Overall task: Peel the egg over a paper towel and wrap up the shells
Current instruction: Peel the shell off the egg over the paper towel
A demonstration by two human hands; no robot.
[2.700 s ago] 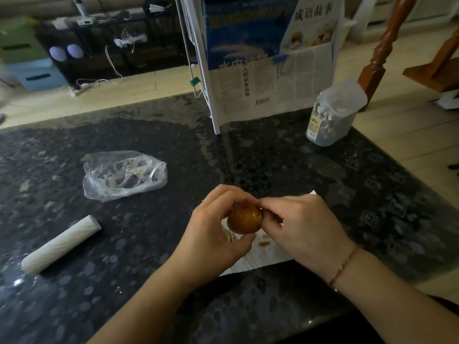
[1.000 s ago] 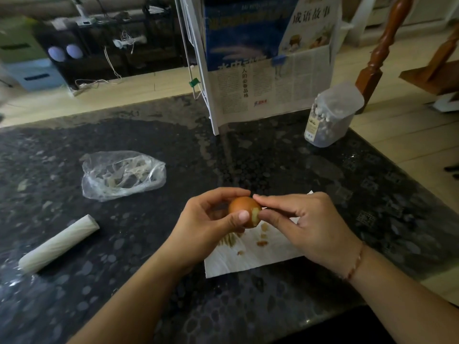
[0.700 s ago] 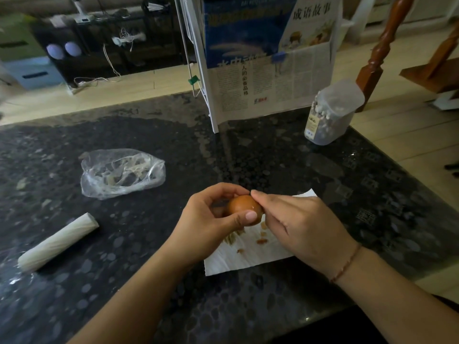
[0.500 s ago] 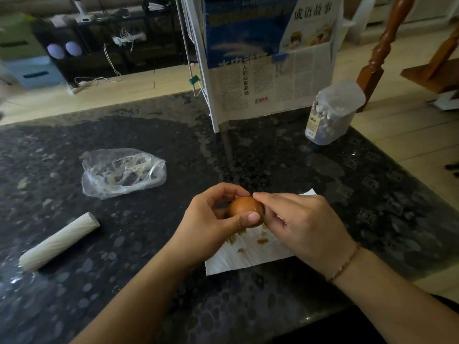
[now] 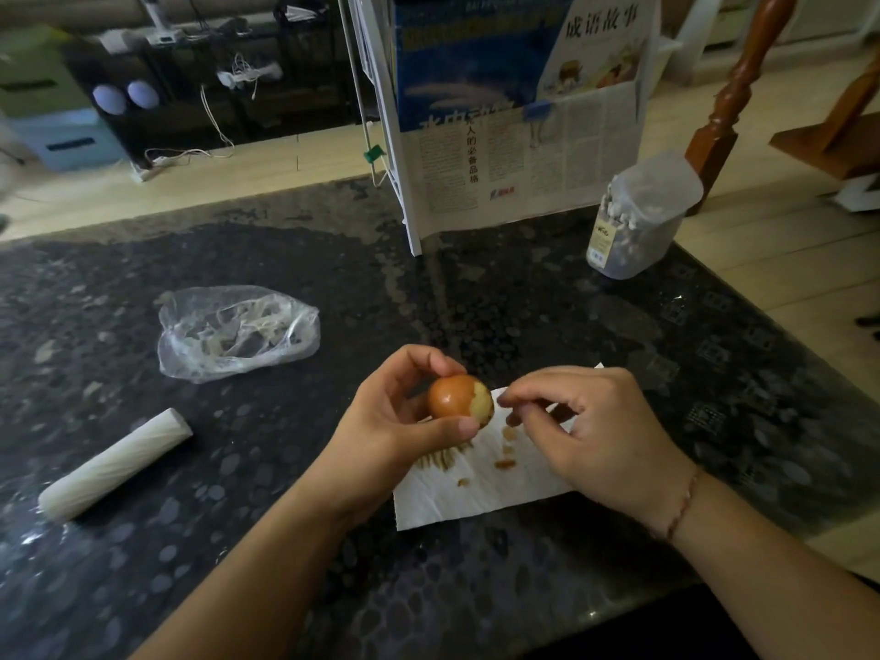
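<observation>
My left hand [image 5: 395,426] grips a brown egg [image 5: 455,396] between thumb and curled fingers, a little above a white paper towel [image 5: 481,488] spread on the dark stone table. The egg's right end is bare and pale where shell has come off. Just right of the egg, and apart from it, my right hand [image 5: 595,431] hovers over the towel with thumb and fingertips pinched together, apparently on a small shell piece. Several brown shell bits [image 5: 505,464] lie on the towel.
A crumpled clear plastic bag [image 5: 235,332] lies to the left, with a white roll [image 5: 114,464] nearer the left edge. A plastic jar [image 5: 638,221] stands at the back right beside a newspaper rack [image 5: 500,135]. The table's right edge [image 5: 762,335] drops to a wooden floor.
My right hand has pulled away from the egg to the right, and a pale bare patch now shows on the egg's right end. The left hand has kept the egg in place.
</observation>
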